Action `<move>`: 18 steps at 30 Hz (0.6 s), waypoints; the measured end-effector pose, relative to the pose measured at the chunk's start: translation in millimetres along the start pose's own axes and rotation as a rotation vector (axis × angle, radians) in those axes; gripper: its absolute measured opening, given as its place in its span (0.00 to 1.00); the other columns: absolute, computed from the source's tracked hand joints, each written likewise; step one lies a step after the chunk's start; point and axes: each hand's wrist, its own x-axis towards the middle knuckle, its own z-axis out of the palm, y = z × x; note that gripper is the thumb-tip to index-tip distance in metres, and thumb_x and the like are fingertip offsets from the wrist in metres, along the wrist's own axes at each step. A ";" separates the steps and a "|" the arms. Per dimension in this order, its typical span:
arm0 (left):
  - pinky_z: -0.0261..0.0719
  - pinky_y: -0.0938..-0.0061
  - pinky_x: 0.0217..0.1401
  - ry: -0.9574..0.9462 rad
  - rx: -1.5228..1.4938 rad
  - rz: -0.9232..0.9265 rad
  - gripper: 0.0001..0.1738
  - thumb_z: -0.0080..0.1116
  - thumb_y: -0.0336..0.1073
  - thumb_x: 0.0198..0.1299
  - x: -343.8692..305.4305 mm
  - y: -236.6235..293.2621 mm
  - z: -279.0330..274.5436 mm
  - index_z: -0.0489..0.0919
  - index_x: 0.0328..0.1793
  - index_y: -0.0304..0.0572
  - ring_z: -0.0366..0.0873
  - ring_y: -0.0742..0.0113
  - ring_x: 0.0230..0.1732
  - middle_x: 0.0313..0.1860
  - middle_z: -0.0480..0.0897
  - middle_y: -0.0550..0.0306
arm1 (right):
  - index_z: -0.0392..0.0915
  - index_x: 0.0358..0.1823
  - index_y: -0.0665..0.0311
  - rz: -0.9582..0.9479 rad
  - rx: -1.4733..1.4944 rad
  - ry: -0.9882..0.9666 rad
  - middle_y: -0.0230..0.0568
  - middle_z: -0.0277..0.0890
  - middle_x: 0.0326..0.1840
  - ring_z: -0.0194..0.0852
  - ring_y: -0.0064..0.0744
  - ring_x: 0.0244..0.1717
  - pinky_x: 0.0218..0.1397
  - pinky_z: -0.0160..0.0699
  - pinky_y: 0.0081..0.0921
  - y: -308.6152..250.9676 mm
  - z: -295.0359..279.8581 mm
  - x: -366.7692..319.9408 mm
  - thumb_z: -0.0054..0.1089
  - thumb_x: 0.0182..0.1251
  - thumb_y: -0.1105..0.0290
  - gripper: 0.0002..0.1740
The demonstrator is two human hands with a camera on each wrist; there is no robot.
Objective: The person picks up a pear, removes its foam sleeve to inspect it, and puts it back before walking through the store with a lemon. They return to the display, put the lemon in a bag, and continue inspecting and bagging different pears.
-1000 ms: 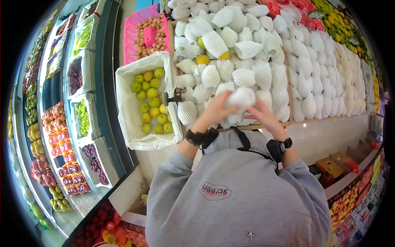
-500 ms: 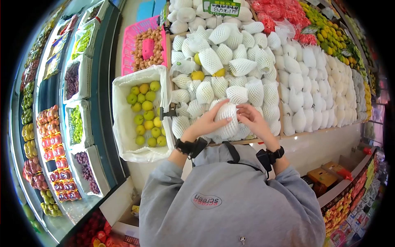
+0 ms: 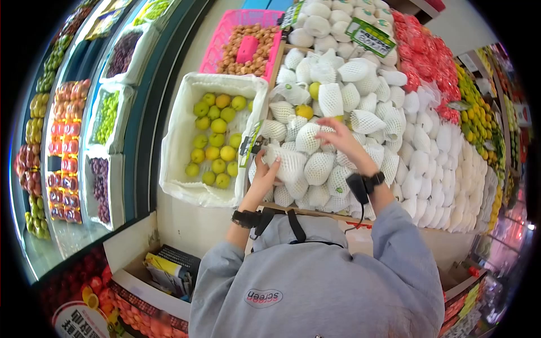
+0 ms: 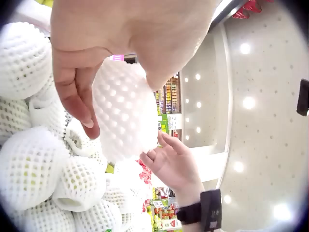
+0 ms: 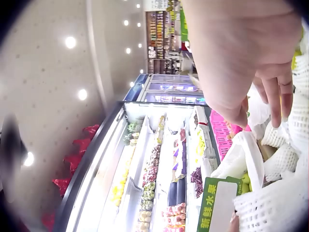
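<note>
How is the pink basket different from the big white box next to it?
The pink basket has holes in its sides, but the white box is lined with a crinkly white sheet. The basket looks smaller; the box looks bigger. The basket holds little brown round things, while the box holds yellow-green fruits. Both hold lots of roundish things.

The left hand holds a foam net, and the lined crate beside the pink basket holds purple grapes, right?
Not grapes: the head view shows yellow-green fruit in the lined crate beside the pink basket. The left hand does hold a foam net.
</note>
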 end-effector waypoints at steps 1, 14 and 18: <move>0.80 0.73 0.35 0.004 -0.041 -0.008 0.41 0.49 0.45 0.64 -0.6 5.1 -2.5 0.35 0.70 0.41 0.79 0.65 0.37 0.46 0.75 0.45 | 0.66 0.56 0.66 0.012 0.027 0.004 0.40 0.68 0.52 0.76 0.28 0.44 0.42 0.74 0.21 -1.1 3.0 18.7 0.58 0.60 0.69 0.22; 0.74 0.71 0.28 0.117 0.572 0.207 0.16 0.54 0.30 0.55 -32.6 -1.7 -32.1 0.72 0.50 0.39 0.77 0.60 0.24 0.32 0.80 0.54 | 0.75 0.32 0.62 0.263 0.843 0.305 0.30 0.71 0.21 0.67 0.23 0.21 0.25 0.67 0.22 97.9 11.7 170.1 0.62 0.57 0.67 0.08; 0.74 0.72 0.30 0.081 0.649 0.332 0.15 0.52 0.28 0.55 -24.7 16.9 -23.9 0.72 0.50 0.39 0.77 0.60 0.25 0.32 0.79 0.52 | 0.74 0.32 0.61 0.272 0.840 0.323 0.31 0.71 0.24 0.68 0.22 0.24 0.29 0.69 0.21 78.6 16.9 142.1 0.63 0.57 0.63 0.11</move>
